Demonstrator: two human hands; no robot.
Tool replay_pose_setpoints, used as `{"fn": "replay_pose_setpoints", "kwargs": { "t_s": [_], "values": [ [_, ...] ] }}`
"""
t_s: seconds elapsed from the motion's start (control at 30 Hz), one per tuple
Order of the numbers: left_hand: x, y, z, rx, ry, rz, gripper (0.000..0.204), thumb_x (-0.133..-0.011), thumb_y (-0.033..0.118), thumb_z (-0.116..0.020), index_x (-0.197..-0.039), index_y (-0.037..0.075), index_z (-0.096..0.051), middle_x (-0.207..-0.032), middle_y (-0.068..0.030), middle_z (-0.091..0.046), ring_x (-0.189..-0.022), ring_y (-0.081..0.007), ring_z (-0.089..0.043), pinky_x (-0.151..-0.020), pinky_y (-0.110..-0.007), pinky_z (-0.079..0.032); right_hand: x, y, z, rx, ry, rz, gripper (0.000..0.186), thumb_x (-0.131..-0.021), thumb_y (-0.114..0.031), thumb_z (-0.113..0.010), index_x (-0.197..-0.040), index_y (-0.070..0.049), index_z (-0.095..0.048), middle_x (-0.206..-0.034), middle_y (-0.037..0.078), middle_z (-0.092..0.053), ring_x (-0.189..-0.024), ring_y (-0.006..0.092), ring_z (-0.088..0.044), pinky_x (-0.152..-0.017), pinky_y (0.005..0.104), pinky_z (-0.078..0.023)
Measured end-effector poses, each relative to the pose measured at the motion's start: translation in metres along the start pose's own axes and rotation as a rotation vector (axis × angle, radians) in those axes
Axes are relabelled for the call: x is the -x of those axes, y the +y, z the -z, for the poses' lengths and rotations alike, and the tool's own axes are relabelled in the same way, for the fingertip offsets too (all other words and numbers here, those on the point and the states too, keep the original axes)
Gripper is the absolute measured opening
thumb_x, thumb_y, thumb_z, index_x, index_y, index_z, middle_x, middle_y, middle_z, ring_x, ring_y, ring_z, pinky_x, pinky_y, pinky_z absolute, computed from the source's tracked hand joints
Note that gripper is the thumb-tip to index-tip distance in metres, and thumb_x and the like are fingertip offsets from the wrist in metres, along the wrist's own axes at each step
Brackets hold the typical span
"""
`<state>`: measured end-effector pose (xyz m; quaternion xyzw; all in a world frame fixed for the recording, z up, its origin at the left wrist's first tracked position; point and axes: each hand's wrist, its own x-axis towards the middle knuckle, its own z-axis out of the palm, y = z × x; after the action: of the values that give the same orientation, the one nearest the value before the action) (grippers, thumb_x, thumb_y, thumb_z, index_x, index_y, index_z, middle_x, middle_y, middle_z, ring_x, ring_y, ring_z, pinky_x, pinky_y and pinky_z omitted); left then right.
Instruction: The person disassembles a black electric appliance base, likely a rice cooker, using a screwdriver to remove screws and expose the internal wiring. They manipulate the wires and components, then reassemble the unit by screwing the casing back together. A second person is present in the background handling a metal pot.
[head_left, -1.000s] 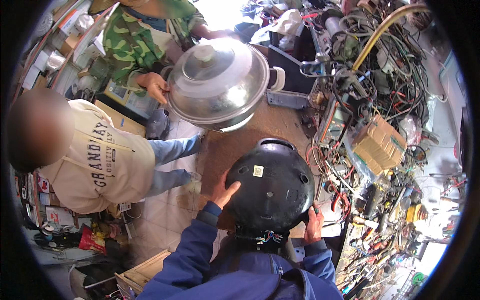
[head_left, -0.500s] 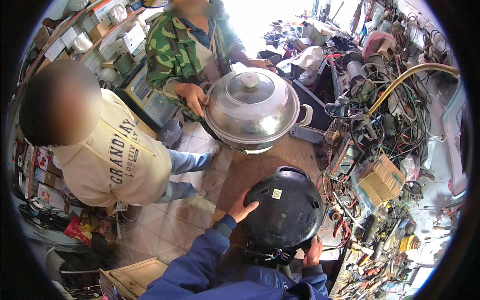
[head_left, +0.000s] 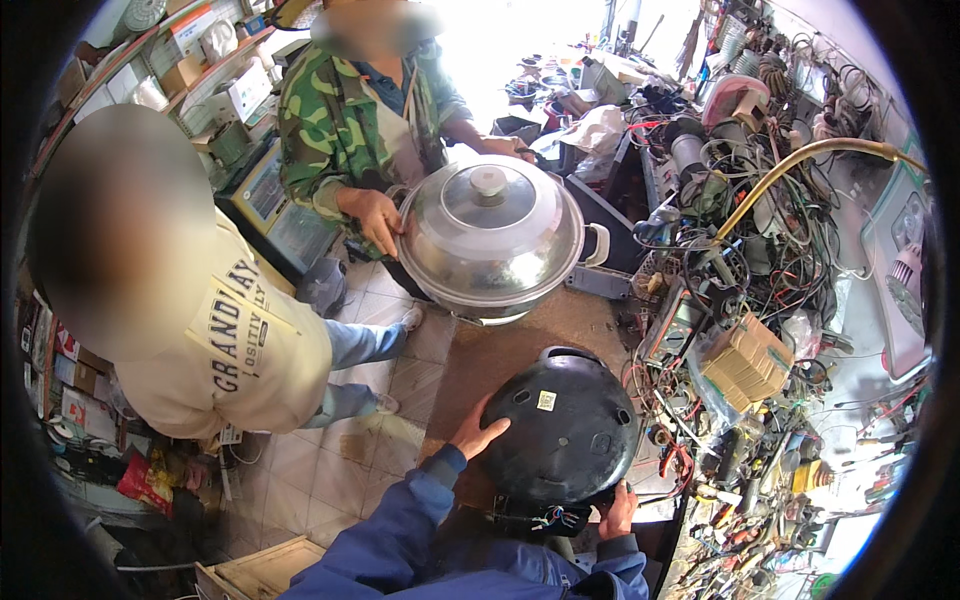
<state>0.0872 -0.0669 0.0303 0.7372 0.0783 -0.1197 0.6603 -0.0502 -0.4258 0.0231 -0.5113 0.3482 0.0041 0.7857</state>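
Note:
A black round appliance base [head_left: 560,440] lies on the workbench in front of me, its broad face up, with a small pale label and several holes. My left hand [head_left: 478,432] grips its left rim, thumb on top and the other fingers hidden under the edge. At the near right edge my right hand [head_left: 617,510] holds the rim, its fingers partly hidden. Loose coloured wires [head_left: 556,517] hang out from a dark part at the base's near side. Beyond the base stands a large silver pot [head_left: 490,240] with a glass-topped lid, and a person in a camouflage jacket [head_left: 340,130] has hands on it.
Another person in a cream sweatshirt [head_left: 235,345] stands at the left. Tangled cables [head_left: 770,190], a cardboard box [head_left: 748,362] and many hand tools [head_left: 745,530] crowd the right side. A wooden drawer [head_left: 262,570] sits at lower left, on the tiled floor's [head_left: 330,470] near side.
The whole view has shifted slightly, so the pot and bench sit a little lower and further left. Both my hands stay on the base.

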Motion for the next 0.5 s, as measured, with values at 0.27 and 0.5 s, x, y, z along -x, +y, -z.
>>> {"fn": "replay_pose_setpoints", "kwargs": {
  "t_s": [0.27,0.5],
  "values": [
    [0.001,0.004,-0.001,0.060,0.000,0.087,0.097,-0.087,0.054,-0.079,-0.158,0.003,-0.036,-0.152,-0.0215,-0.048,-0.144,-0.0315,-0.043,-0.120,-0.042,-0.033,-0.003,-0.005,0.001,-0.003,-0.001,-0.038,0.029,-0.108,-0.027,-0.049,-0.117,-0.001,-0.060,-0.105,0.012,-0.070,-0.090,0.0276,-0.071,-0.074,0.0453,-0.065],
    [-0.001,0.012,-0.001,-0.075,0.028,-0.023,0.095,-0.087,0.053,-0.079,-0.157,0.003,-0.039,-0.152,-0.0198,-0.050,-0.141,-0.0314,-0.047,-0.119,-0.043,-0.035,0.003,-0.031,-0.002,0.186,-0.027,0.044,0.033,-0.103,-0.016,-0.053,-0.128,0.003,-0.064,-0.110,0.009,-0.071,-0.094,0.0209,-0.069,-0.082,0.0379,-0.059]
  ]
}}
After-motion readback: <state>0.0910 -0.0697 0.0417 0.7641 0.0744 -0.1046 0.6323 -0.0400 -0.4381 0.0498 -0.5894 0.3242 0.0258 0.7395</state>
